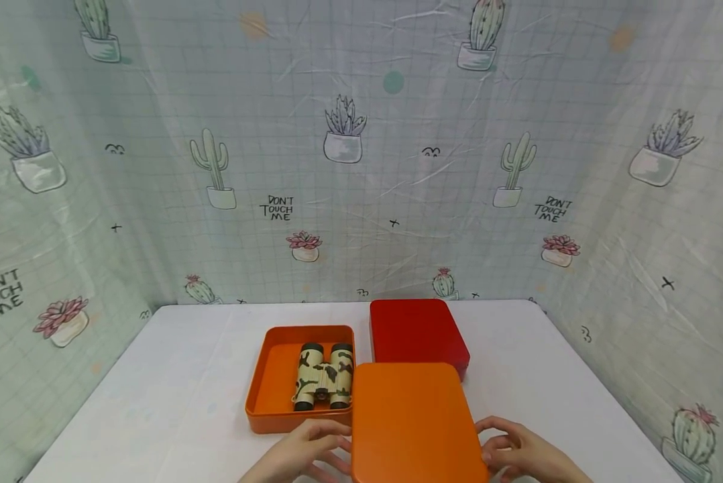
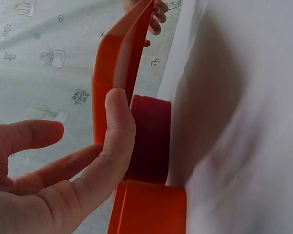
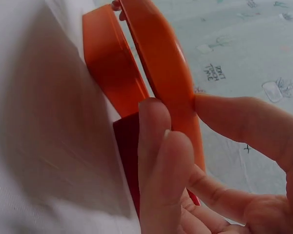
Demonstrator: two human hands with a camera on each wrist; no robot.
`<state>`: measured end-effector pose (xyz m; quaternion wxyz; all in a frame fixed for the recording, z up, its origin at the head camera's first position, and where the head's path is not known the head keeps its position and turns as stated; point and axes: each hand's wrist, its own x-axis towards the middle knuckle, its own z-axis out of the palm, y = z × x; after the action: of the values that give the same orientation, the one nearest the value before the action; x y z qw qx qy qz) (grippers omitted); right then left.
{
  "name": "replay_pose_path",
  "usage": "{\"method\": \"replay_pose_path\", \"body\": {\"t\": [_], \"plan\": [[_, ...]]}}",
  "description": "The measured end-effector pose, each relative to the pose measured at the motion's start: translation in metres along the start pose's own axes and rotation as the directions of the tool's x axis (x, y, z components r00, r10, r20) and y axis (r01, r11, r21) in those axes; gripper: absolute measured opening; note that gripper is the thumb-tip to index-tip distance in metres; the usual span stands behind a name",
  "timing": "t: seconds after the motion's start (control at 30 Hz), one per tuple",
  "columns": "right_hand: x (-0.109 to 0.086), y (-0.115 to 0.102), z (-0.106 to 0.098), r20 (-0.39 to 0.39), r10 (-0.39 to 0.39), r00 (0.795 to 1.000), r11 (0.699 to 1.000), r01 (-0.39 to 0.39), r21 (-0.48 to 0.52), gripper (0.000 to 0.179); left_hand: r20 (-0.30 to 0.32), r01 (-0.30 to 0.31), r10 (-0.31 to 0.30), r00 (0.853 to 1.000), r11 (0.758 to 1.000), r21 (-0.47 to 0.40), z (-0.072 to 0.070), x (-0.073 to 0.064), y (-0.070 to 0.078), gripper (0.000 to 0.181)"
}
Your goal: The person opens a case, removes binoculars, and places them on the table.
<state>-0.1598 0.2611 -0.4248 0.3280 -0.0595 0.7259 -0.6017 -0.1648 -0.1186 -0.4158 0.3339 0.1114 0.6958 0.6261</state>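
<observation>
Above the white surface (image 1: 174,382), orange lid (image 1: 418,422), left hand (image 1: 304,448) and right hand (image 1: 523,453) with fingers clamped on its opposite edges, orange box (image 1: 277,376) left, red box (image 1: 418,332) beyond, wide room either side.

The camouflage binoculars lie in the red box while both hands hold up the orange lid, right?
Wrong box: the head view shows the binoculars in the open orange box, not the red box. The left hand and right hand do hold up the orange lid.
</observation>
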Motion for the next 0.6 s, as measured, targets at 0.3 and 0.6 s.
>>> {"method": "replay_pose_path", "body": {"t": [0.3, 0.6], "plan": [[0.001, 0.003, -0.007, -0.031, 0.010, 0.999, 0.998, -0.012, -0.059, 0.041, 0.005, 0.005, -0.005, 1.000, 0.998, -0.059, 0.006, 0.006, -0.005, 0.039], [-0.001, 0.009, -0.011, -0.007, 0.037, 0.999, 0.998, -0.037, -0.054, 0.042, 0.024, 0.050, -0.048, 0.999, 0.990, -0.135, 0.011, 0.011, -0.015, 0.042]]}}
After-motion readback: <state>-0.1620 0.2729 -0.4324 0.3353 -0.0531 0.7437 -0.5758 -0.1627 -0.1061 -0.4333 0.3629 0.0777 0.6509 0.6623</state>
